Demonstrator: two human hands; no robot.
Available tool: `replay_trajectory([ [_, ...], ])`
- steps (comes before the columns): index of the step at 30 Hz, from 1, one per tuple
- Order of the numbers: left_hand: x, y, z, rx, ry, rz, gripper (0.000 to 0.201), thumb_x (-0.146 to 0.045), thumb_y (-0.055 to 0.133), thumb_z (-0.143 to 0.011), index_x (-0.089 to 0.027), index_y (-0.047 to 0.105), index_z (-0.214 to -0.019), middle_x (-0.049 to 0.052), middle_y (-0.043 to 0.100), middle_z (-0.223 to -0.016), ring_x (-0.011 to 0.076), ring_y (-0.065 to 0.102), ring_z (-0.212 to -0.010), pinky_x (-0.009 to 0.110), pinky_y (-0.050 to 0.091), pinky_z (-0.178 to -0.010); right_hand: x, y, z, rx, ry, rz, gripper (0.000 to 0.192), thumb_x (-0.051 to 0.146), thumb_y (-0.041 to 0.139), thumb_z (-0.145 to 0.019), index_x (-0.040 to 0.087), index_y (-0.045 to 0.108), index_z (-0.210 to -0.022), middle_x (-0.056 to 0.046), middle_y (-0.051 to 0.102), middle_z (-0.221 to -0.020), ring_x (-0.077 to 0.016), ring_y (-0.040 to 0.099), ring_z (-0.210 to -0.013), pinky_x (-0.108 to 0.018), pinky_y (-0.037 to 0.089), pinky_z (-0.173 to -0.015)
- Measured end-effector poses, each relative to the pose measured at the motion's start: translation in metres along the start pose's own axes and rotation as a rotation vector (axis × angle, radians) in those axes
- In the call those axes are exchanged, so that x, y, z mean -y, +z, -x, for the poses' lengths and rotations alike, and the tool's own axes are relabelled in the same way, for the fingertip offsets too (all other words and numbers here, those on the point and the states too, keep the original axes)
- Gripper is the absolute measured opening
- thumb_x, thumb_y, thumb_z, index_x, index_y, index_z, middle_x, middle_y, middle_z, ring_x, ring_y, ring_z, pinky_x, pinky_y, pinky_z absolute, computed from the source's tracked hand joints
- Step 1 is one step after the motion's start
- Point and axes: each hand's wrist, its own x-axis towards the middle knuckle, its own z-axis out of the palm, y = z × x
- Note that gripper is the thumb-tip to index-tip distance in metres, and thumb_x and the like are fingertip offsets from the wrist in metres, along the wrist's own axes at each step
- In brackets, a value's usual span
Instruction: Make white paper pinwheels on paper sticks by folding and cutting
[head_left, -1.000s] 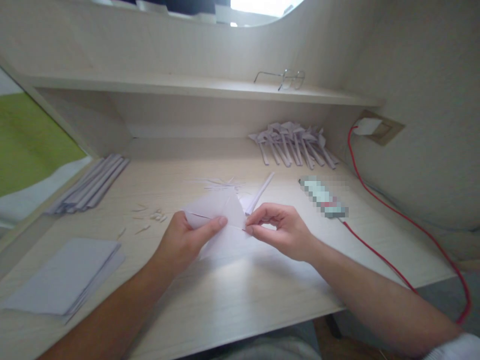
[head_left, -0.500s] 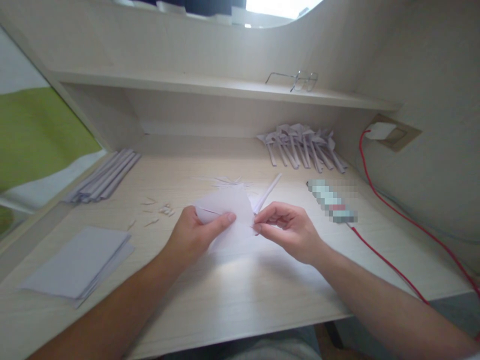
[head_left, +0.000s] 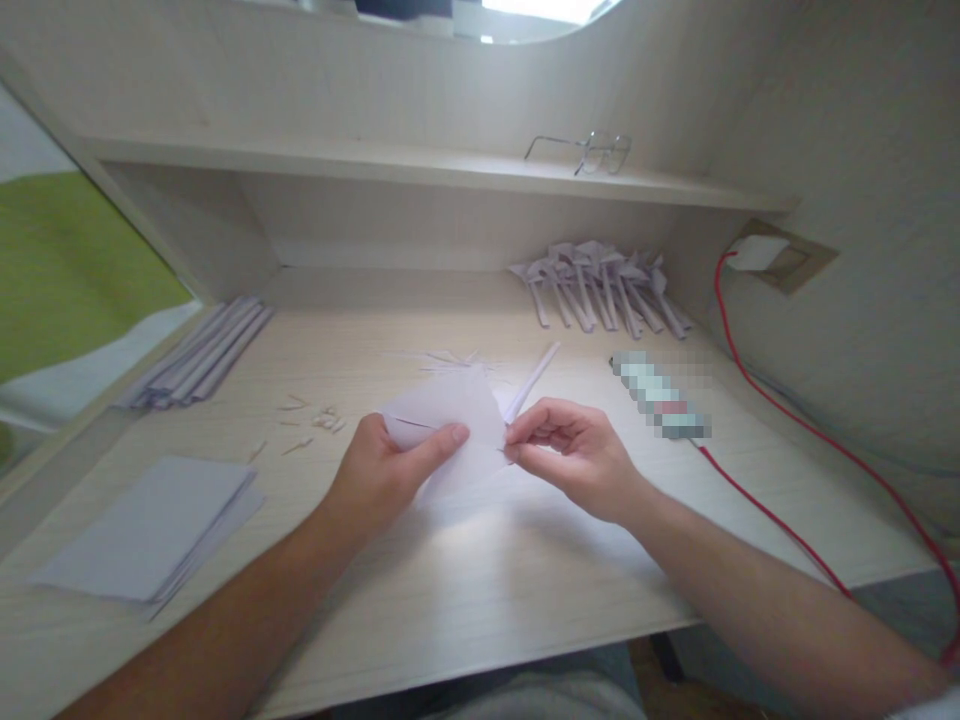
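Observation:
A white sheet of paper (head_left: 457, 400) with a slit running in from its left side is held above the desk. My left hand (head_left: 390, 455) grips it, thumb on top and fingers beneath. My right hand (head_left: 574, 450) pinches the sheet's right edge between thumb and forefinger. Just behind that hand lies a rolled paper stick (head_left: 534, 380), its near end partly covered. Thin paper strips (head_left: 454, 358) are scattered beyond the sheet. Small pale bits and slivers (head_left: 328, 420) lie to the left.
Stacked paper sheets (head_left: 154, 525) lie at the left front, rolled paper sticks (head_left: 202, 350) behind them. Several paper pinwheels (head_left: 600, 280) rest at the back right. A blurred-out phone (head_left: 660, 395) with a red cable (head_left: 772, 520) lies right. Glasses (head_left: 600, 152) sit on the shelf (head_left: 337, 160).
The view has shifted slightly. Both hands keep the same hold on the paper, and nothing else has visibly moved.

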Motion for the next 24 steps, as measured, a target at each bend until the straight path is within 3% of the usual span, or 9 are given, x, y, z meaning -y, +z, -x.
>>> replay_trajectory([
  [10, 0.005, -0.001, -0.006, -0.054, -0.056, 0.177, 0.031, -0.042, 0.086, -0.072, -0.015, 0.079, -0.086, 0.005, 0.079, -0.081, 0.0191, 0.067, -0.067, 0.027, 0.051, -0.061, -0.001, 0.006, -0.003, -0.128, 0.010, -0.170, 0.014, 0.016, 0.081, -0.078, 0.019, 0.068, -0.080, 0.002, 0.070, -0.074, -0.0123, 0.069, -0.067, -0.026, 0.056, -0.065],
  [15, 0.016, -0.006, -0.013, -0.022, -0.015, 0.261, 0.030, -0.042, 0.084, -0.075, -0.015, 0.077, -0.087, 0.004, 0.076, -0.077, 0.0182, 0.066, -0.065, 0.028, 0.050, -0.061, -0.005, 0.004, 0.000, 0.054, 0.099, -0.067, 0.019, 0.019, 0.081, -0.080, 0.020, 0.063, -0.085, 0.000, 0.072, -0.079, -0.0148, 0.070, -0.073, -0.029, 0.056, -0.069],
  [19, 0.012, -0.006, -0.013, 0.034, -0.112, 0.157, 0.030, -0.040, 0.084, -0.072, -0.015, 0.078, -0.086, 0.005, 0.076, -0.076, 0.0184, 0.065, -0.062, 0.027, 0.046, -0.057, -0.004, -0.003, -0.001, -0.120, -0.056, 0.003, 0.030, 0.019, 0.079, -0.083, 0.025, 0.059, -0.104, -0.002, 0.072, -0.102, -0.0157, 0.069, -0.087, -0.031, 0.054, -0.077],
  [22, 0.007, -0.006, -0.012, 0.084, -0.171, 0.076, 0.028, -0.037, 0.086, -0.069, -0.015, 0.080, -0.085, 0.004, 0.075, -0.074, 0.0170, 0.064, -0.061, 0.025, 0.043, -0.056, -0.003, -0.007, -0.002, -0.074, -0.121, 0.007, 0.041, 0.021, 0.075, -0.088, 0.030, 0.057, -0.123, -0.003, 0.072, -0.107, -0.0184, 0.069, -0.097, -0.034, 0.055, -0.081],
  [24, 0.006, -0.006, -0.012, 0.108, -0.174, 0.070, 0.029, -0.036, 0.087, -0.067, -0.015, 0.081, -0.086, 0.004, 0.076, -0.077, 0.0170, 0.065, -0.064, 0.025, 0.044, -0.058, -0.003, -0.007, -0.001, -0.036, -0.127, 0.085, 0.030, 0.021, 0.073, -0.090, 0.028, 0.064, -0.118, -0.002, 0.072, -0.100, -0.0181, 0.069, -0.093, -0.033, 0.055, -0.079],
])
